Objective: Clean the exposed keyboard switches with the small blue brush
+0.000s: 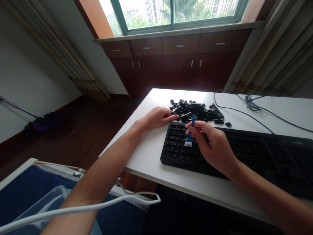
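Observation:
A black keyboard lies on the white table with its keycaps removed at the left end. My right hand pinches a small blue brush with white bristles, held upright with the bristles touching the keyboard's left part. My left hand rests on the table at the keyboard's far left corner, fingers stretched out toward a pile of loose black keycaps. The fingertips touch the edge of that pile.
A black cable runs across the table behind the keyboard. Dark wooden cabinets stand under the window. A white cord crosses a blue fabric item at the lower left. Dark wood floor lies left of the table.

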